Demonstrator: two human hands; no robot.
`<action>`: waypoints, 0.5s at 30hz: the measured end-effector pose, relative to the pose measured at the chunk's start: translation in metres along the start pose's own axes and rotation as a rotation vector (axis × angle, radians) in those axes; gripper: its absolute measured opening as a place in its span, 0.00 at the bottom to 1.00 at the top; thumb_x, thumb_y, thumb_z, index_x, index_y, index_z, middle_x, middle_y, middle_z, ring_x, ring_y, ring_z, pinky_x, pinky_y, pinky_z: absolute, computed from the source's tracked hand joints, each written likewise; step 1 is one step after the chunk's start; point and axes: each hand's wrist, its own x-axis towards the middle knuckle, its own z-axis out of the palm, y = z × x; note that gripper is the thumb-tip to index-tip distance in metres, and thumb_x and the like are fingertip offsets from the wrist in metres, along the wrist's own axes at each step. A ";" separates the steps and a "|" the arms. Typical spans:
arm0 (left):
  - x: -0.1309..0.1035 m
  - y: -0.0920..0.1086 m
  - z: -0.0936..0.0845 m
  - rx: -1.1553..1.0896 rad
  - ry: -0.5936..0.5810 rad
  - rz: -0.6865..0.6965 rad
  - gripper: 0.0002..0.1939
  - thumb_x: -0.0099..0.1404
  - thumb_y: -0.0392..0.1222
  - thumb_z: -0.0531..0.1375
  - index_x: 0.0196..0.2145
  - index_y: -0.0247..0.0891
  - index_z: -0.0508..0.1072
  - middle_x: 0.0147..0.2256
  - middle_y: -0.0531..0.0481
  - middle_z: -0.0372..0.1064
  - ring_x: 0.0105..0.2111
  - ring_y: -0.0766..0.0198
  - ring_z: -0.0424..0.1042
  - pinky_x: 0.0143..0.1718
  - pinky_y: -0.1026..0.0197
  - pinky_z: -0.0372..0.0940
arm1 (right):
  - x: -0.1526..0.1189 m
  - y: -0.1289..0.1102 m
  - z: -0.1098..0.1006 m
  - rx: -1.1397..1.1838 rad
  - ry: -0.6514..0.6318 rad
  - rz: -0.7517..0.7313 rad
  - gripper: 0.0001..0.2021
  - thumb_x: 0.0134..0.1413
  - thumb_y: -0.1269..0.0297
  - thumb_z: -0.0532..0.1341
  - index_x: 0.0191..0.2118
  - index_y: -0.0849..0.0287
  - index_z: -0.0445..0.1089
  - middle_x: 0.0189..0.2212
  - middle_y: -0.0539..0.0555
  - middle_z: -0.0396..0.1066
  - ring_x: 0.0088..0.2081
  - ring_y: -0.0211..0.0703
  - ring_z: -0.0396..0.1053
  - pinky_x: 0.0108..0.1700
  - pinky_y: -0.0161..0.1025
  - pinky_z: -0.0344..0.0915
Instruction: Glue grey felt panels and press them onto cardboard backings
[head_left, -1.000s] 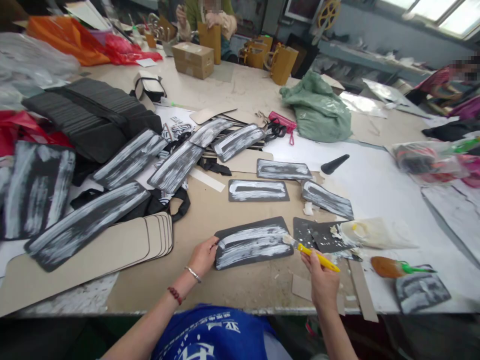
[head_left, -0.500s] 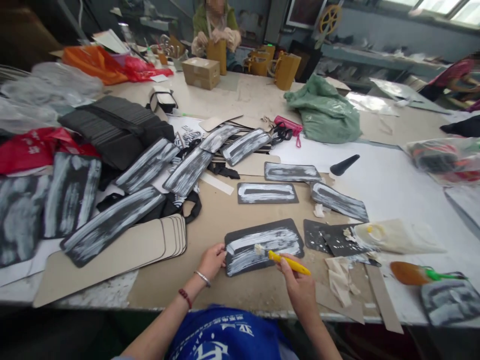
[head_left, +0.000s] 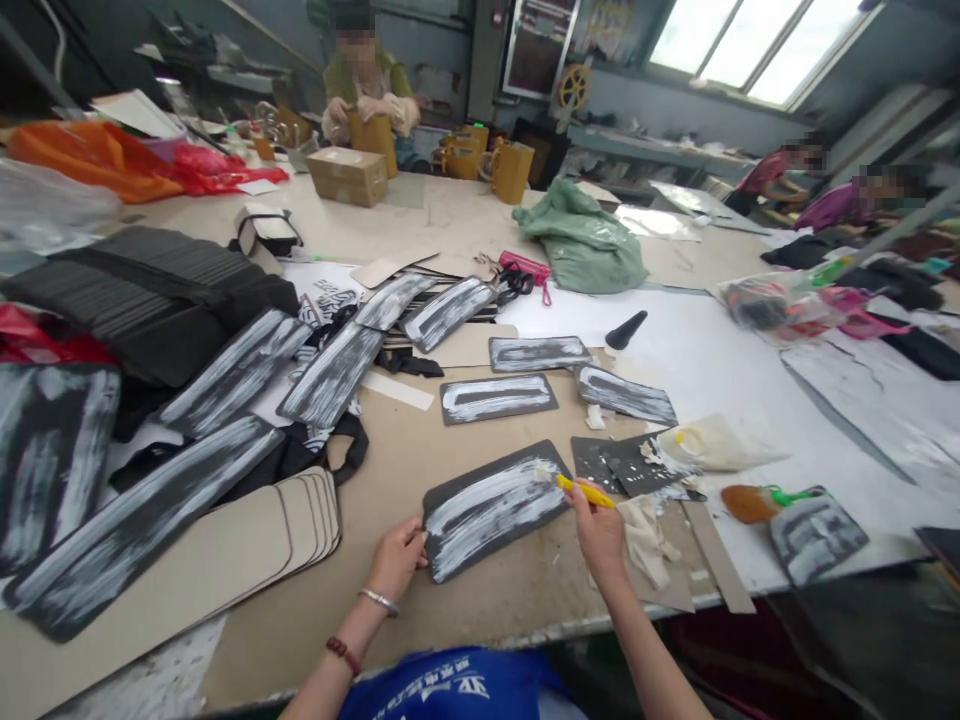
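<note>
A dark rounded panel (head_left: 487, 515), streaked with white paste, lies slightly tilted on the brown board before me. My left hand (head_left: 399, 562) pinches its left edge between thumb and fingers. In my right hand (head_left: 600, 525) is a yellow-handled brush (head_left: 586, 491), its pale tip on the panel's upper right part. Two smaller coated panels (head_left: 499, 398) (head_left: 540, 352) lie behind it, and a third (head_left: 626, 395) rests to their right. Dark scraps with white spots (head_left: 622, 462) sit just right of the brush.
Beige boards (head_left: 247, 545) and long coated panels (head_left: 150, 520) cover the left side, near a black bundle (head_left: 157, 295). At right lie a clear bag (head_left: 720, 445) and an orange bottle (head_left: 750, 503). Farther back are a green bag (head_left: 581, 240), a carton (head_left: 347, 176) and several people.
The view has swung right. The brush tip has moved from the panel's middle to its upper right, and the panel is tilted more. Both hands keep their holds.
</note>
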 end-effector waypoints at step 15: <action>0.010 -0.015 -0.007 0.088 0.043 0.010 0.20 0.35 0.59 0.60 0.23 0.43 0.72 0.17 0.55 0.68 0.18 0.61 0.67 0.21 0.58 0.67 | 0.033 0.012 -0.008 0.124 0.009 0.077 0.22 0.41 0.47 0.58 0.34 0.63 0.72 0.30 0.58 0.74 0.30 0.48 0.72 0.35 0.43 0.69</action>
